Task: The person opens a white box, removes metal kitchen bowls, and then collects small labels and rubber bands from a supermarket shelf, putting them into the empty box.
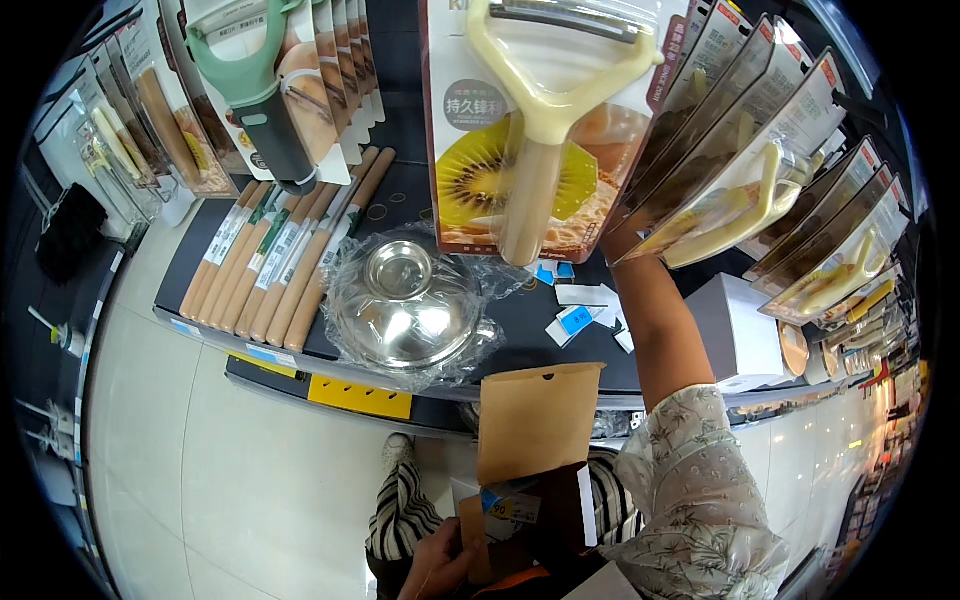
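Observation:
My left hand (442, 559) grips the side wall of an open cardboard box (538, 427), low in front of me. Its lid stands up, and price tags (514, 510) lie inside. My right forearm (666, 319) reaches up over the shelf among the hanging packs. The right hand is mostly hidden behind the carded peelers, so its fingers do not show. Nearest the camera hangs a pack with a cream Y-shaped peeler (559, 112). Beside the forearm, loose price tags (585, 315) lie scattered on the dark shelf (517, 341).
A plastic-wrapped stainless steel lid or bowl (405, 315) stands on the shelf. Left of it is a row of wooden rolling pins (277, 277). A green peeler pack (262, 90) hangs above. Right of my arm are more peeler packs (739, 195) and a white box (731, 330).

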Action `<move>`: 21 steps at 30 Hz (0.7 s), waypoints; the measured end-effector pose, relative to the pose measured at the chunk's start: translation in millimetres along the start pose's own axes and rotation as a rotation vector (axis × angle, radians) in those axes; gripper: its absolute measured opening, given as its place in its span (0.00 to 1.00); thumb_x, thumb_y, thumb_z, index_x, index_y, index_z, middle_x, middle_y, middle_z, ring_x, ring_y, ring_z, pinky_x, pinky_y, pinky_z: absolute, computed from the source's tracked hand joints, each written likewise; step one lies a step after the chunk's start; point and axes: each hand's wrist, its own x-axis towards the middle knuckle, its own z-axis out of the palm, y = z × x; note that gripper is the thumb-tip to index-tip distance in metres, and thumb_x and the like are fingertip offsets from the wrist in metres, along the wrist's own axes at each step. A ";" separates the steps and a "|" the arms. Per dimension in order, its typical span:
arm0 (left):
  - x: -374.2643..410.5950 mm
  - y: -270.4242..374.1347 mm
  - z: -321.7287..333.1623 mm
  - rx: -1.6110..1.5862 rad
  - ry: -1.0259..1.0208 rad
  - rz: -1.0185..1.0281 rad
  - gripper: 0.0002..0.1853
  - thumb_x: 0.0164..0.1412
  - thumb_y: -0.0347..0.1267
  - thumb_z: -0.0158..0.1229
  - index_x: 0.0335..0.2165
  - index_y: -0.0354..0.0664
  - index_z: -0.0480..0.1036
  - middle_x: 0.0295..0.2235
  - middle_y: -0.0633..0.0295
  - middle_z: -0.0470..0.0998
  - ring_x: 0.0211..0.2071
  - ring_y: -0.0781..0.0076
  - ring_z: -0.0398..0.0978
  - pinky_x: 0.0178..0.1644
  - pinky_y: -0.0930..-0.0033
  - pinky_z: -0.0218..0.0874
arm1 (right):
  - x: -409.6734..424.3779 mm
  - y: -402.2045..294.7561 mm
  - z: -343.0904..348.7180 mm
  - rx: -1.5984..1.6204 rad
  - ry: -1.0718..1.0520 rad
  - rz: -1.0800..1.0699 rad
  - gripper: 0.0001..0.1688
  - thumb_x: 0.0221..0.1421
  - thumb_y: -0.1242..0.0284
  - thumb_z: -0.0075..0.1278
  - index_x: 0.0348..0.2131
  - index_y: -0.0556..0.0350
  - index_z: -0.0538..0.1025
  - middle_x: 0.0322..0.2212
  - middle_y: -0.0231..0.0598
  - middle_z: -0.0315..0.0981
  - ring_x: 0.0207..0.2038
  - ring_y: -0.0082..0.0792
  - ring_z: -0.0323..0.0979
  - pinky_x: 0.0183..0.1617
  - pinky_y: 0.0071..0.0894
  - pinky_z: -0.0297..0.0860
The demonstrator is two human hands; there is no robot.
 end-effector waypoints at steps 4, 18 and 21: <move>-0.3 11.3 -0.6 -0.109 -0.004 -0.023 0.18 0.54 0.32 0.50 0.42 0.35 0.61 0.29 0.60 0.70 0.28 0.77 0.66 0.31 0.75 0.59 | 8.4 -5.7 4.3 0.016 -0.010 -0.014 0.29 0.38 0.64 0.57 0.40 0.56 0.68 0.37 0.46 0.67 0.36 0.38 0.68 0.39 0.33 0.64; -5.5 19.1 6.3 -0.278 0.114 -0.097 0.16 0.50 0.24 0.50 0.40 0.32 0.62 0.31 0.61 0.72 0.33 0.79 0.68 0.36 0.77 0.59 | -20.2 8.3 -37.6 0.100 0.027 0.001 0.31 0.37 0.63 0.57 0.41 0.56 0.68 0.38 0.46 0.67 0.37 0.38 0.68 0.41 0.33 0.64; -3.7 26.4 10.0 -0.362 0.138 -0.020 0.15 0.50 0.23 0.49 0.40 0.32 0.63 0.32 0.63 0.72 0.32 0.81 0.67 0.34 0.78 0.59 | -25.0 15.8 -61.5 0.187 0.040 -0.025 0.31 0.37 0.62 0.57 0.41 0.56 0.68 0.38 0.45 0.67 0.37 0.38 0.68 0.41 0.33 0.64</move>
